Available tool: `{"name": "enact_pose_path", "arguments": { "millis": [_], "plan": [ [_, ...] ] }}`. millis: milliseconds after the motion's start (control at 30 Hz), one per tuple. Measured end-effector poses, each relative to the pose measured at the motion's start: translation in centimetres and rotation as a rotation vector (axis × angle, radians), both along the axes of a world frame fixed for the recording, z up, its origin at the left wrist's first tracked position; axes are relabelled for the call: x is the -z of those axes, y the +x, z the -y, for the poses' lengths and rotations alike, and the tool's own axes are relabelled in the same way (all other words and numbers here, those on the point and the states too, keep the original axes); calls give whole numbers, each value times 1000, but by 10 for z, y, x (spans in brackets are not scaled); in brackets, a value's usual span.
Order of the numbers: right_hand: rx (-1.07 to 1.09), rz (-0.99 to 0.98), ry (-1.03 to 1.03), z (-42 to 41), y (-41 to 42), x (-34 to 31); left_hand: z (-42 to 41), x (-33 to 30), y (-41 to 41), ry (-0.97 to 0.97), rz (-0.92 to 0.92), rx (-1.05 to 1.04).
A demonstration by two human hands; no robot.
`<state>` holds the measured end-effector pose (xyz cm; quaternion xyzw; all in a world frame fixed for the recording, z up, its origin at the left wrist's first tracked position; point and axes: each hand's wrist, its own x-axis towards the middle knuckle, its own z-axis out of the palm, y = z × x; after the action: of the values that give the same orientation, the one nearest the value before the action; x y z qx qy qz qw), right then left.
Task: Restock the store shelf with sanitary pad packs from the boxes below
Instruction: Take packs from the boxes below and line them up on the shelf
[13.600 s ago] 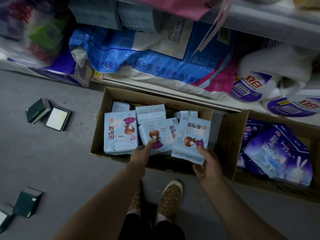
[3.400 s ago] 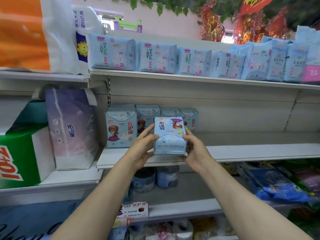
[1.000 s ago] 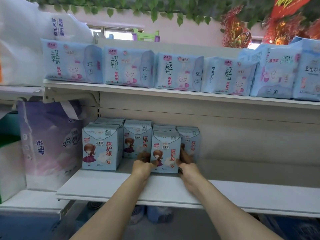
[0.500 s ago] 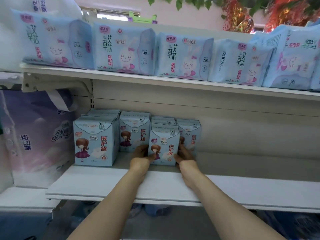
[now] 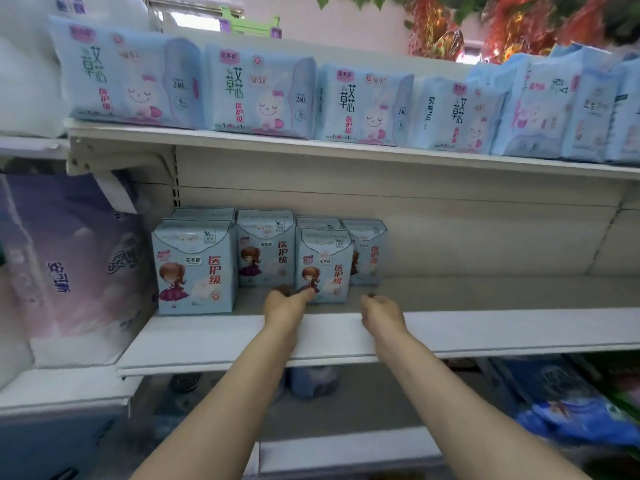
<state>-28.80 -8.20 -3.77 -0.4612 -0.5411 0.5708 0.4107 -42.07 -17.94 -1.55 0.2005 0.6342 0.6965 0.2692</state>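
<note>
Several light-blue sanitary pad packs with a cartoon girl stand on the white middle shelf. The front small pack stands upright, ahead of the other small packs. A larger pack stands to its left and another sits further back. My left hand rests on the shelf, its thumb touching the front pack's lower left corner. My right hand is loosely curled, off the pack, and holds nothing.
The top shelf carries a row of flat blue rabbit-print packs. A purple tissue bundle fills the bay to the left. Blue bags lie on a lower shelf at the right. The boxes are out of view.
Both hands held the front small pack by its sides half a second ago. They have let go and drawn back towards the shelf edge, the right hand further. The pack stays upright.
</note>
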Motion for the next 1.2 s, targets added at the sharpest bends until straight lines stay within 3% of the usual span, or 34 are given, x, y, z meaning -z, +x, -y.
{"name": "enact_pose_path", "arguments": {
  "millis": [133, 300, 467, 700, 1200],
  "plan": [
    [35, -40, 33, 47, 17, 8, 37, 9, 26, 11, 31, 96],
    [0, -81, 66, 119, 40, 8, 91, 32, 50, 161, 161, 132],
    [-114, -68, -16, 165, 52, 30, 132, 74, 67, 113, 209, 74],
    [-284, 134, -239, 187, 67, 110, 182, 142, 89, -111, 377, 11],
    [-336, 466, -723, 216, 174, 316, 257, 325, 193, -509, 670, -183]
  ]
}}
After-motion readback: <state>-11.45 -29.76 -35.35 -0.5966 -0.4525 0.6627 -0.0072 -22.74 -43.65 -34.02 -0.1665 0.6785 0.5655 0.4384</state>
